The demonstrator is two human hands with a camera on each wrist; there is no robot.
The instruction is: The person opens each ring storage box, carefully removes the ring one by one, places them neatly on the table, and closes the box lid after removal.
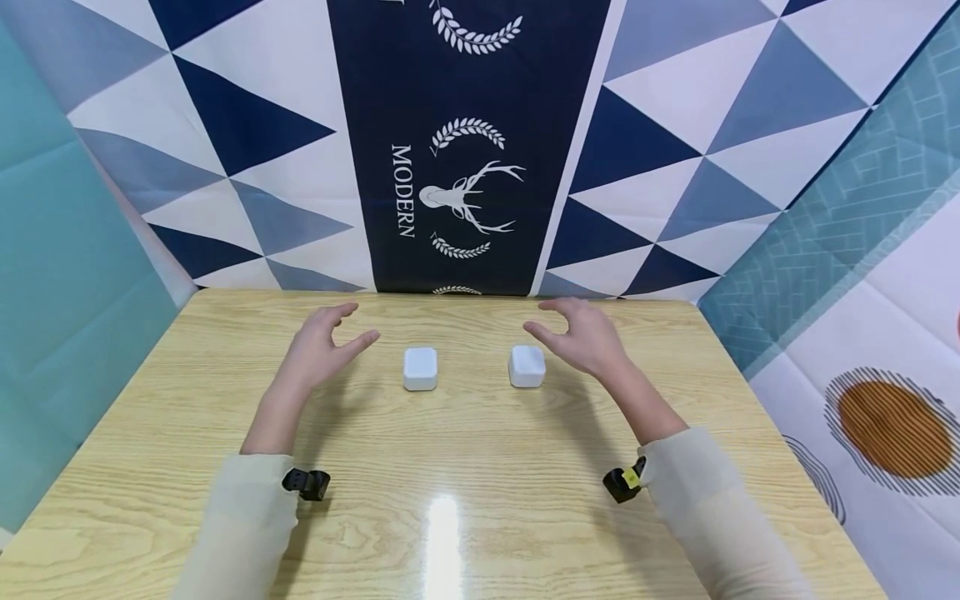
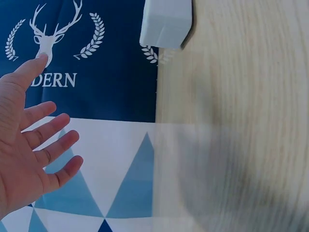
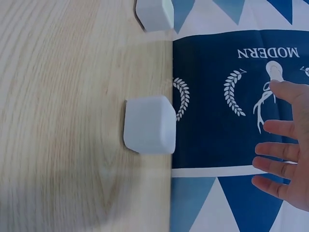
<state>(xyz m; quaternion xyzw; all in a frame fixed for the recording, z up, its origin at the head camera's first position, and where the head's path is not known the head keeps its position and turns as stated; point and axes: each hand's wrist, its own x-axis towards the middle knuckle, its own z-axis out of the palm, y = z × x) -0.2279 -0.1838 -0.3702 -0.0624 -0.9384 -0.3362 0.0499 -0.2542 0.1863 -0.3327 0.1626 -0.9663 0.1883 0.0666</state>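
Note:
Two small white blocks with rounded corners stand apart on the wooden table: a left white block [image 1: 420,369] and a right white block [image 1: 527,367]. My left hand [image 1: 321,346] hovers to the left of the left block, thumb and fingers spread, touching nothing. To the right of the other block, my right hand [image 1: 583,335] is held above the table with its thumb apart from its fingers. Both wrist views show bare palms, the left hand [image 2: 29,140] and the right hand [image 3: 289,150]. One white block [image 2: 166,23] shows at the top of the left wrist view.
The pale wooden table [image 1: 450,442] ends at a patterned cloth backdrop [image 1: 285,167] with triangles and a dark deer panel [image 1: 465,83]. Teal cloth [image 1: 75,250] hangs on the left, and a patterned cloth [image 1: 825,350] on the right. A small black camera [image 1: 306,483] sits on each wrist.

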